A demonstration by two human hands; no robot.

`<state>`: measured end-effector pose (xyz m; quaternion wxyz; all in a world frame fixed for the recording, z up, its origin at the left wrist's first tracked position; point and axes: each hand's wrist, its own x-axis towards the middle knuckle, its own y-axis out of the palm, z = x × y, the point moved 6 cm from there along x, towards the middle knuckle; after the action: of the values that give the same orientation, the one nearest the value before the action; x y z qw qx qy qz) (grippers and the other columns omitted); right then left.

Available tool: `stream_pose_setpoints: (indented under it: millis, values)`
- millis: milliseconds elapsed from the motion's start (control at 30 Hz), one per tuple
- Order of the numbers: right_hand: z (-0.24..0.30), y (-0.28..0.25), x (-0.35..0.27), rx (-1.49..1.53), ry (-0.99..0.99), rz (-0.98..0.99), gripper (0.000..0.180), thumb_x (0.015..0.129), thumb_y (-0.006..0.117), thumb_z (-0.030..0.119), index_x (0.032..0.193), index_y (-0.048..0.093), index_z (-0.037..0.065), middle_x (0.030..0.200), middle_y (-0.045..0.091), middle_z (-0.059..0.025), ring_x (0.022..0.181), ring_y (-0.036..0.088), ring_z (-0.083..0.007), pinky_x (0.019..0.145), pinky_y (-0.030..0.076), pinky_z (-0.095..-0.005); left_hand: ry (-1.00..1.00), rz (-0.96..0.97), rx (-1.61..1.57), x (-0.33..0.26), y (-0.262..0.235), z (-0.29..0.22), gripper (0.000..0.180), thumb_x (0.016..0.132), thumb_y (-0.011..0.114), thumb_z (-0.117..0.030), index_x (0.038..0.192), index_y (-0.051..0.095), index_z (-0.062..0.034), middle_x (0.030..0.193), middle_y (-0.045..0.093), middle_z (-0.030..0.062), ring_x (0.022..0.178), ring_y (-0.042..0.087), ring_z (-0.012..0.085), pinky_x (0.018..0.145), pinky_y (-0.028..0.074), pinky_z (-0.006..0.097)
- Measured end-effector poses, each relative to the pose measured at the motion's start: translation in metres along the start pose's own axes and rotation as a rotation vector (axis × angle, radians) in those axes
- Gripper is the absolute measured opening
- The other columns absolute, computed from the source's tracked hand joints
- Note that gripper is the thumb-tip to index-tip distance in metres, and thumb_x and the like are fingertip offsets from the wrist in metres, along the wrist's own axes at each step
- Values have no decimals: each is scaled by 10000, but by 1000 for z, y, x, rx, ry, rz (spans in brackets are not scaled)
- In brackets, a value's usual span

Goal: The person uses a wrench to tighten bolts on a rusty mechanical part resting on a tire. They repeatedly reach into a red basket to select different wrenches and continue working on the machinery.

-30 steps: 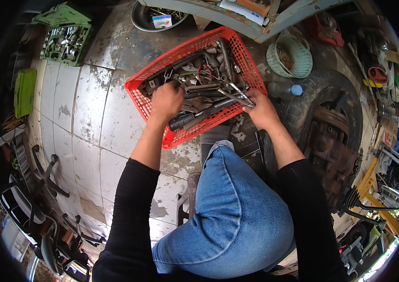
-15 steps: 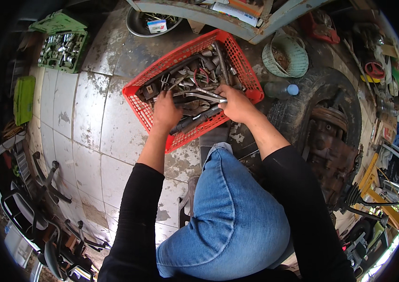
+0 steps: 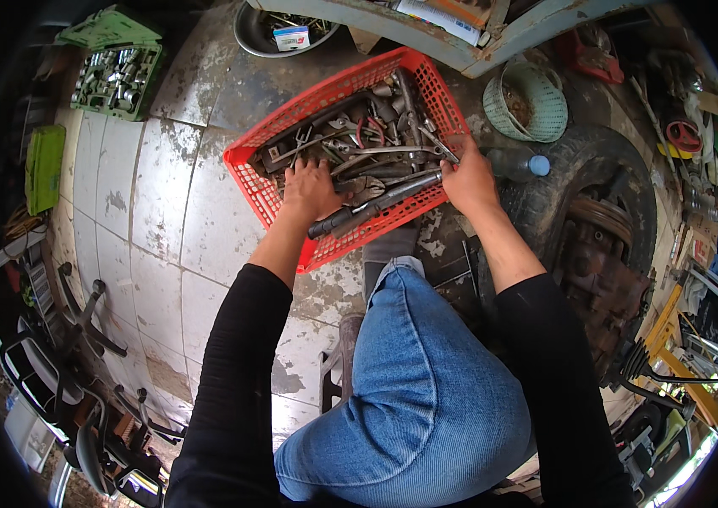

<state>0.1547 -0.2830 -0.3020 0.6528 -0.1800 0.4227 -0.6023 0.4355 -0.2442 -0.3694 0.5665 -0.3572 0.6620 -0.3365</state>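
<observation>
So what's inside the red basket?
The red basket holds a heap of metal wrenches and pliers. The left hand covers some tools, and the bottom layer is hidden.

1. Floor (image 3: 156,212): pale square tiles, stained and worn, lying left of the hands; bare dark concrete further ahead.
2. Green socket case (image 3: 109,72): open, far left and ahead of the hands.
3. Metal bowl (image 3: 270,34): ahead, at the foot of a grey shelf edge (image 3: 460,46).
4. Pale green woven basket (image 3: 525,102): right and ahead.
5. Tyre (image 3: 596,169) with rusty hub: right.
6. Daylight, even and shadowless.
</observation>
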Motion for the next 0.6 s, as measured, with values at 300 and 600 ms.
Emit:
stream_pose_setpoints:
  millis: [300,600]
  values:
    - [-20,-35,-37,201,90,46,366,923,653,68,1285,592,60,900,700,-136,847,697,-274,798,524,-388,139,-33,67,-8,21,14,358,933,553,-102,1275,598,-7,1106,696,197,1088,669,368,967,476,523]
    - [-32,-26,-40,149,70,85,340,915,645,64,1253,624,98,876,703,-122,826,695,-297,765,517,-414,243,-154,142,14,-3,40,365,902,630,-134,1253,613,-34,1151,690,174,1123,668,321,970,483,487]
